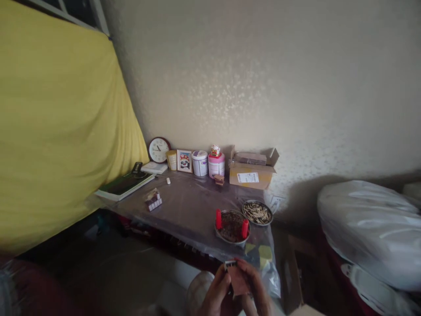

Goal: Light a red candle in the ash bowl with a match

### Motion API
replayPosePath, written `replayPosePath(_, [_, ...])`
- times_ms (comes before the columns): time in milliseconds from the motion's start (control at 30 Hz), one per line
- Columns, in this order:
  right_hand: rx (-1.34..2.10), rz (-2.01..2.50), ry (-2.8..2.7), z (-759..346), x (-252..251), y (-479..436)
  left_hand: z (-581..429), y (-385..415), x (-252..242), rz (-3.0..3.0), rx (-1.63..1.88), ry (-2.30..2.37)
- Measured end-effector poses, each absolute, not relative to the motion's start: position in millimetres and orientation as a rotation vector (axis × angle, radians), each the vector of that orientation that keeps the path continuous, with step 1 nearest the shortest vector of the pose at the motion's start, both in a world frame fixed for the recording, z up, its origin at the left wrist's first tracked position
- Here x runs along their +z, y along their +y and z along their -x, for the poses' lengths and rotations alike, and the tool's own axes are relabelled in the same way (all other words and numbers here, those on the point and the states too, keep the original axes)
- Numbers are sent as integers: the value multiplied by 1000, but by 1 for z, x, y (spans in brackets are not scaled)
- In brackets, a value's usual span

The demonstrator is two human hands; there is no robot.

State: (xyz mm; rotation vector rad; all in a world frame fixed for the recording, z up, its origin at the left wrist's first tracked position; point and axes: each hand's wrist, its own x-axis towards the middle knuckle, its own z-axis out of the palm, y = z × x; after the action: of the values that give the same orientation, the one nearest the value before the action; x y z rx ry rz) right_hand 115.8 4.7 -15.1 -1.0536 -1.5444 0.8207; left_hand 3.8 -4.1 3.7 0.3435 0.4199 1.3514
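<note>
Near the bottom of the head view, my left hand (216, 293) and my right hand (254, 285) close around a small reddish-brown matchbox (239, 281) from both sides. Its upper end shows a white edge and a dark gap. Just beyond my hands, a round metal tin (233, 242) with dark brown contents stands at the table's near right. Two red cylinders rise from it, a left one (218, 218) and a right one (245, 228). Behind it to the right, a round dish (271, 219) holds many pale sticks like matchsticks.
A stack of small boxes (154, 201) sits on the plastic-covered table (187, 206). Along the wall stand a clock (159, 149), a panda picture (184, 161), two tins and an open carton (251, 175). Books (123, 186) lie left. A white plastic bag (368, 228) bulges at the right.
</note>
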Motion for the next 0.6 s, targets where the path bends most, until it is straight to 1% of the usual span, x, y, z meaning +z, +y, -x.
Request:
replayPosePath(200, [932,989,-1708,-126,13,3,-4,-17,19,-295,1428,500])
replayPosePath(333, [1188,917,-1750,-134,26,11,2,-17,19,-310,1439,519])
replayPosePath(400, [1262,891,-1709,-137,31,17,4,-17,15,-279,1420,530])
replayPosePath(500, [1147,899,-1722,-140,34,29,4,-17,8,-252,1386,569])
replayPosePath(600, [951,875,-1919,-142,36,39,3,-19,4,-256,1348,587])
